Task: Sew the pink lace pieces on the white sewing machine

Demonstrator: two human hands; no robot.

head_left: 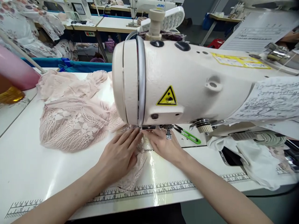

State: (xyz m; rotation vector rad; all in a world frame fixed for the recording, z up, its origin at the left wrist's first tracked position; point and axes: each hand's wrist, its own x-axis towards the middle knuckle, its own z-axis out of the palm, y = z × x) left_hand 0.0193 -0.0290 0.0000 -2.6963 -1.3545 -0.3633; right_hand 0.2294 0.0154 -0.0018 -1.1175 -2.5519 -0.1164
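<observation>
A pale pink lace fabric (134, 172) lies under the sewing machine's head (163, 81) and hangs toward the table's front edge. My left hand (120, 151) rests flat on this lace, fingers stretched forward to the needle area. From the other side my right hand (165, 146) reaches in beside the presser area, its fingers extended and its fingertips close to those of my left hand. The machine head partly hides my right fingers and the needle. More of the pink lace (73, 124) is bunched on the table left of the machine. Green thread snips (190, 136) lie right of my right hand.
A printed ruler strip (149, 190) runs along the table's front edge. At the right lie a white cloth (252, 161) and a dark phone (230, 156). A pink cone (17, 68) stands at far left. Other sewing tables (114, 25) are behind.
</observation>
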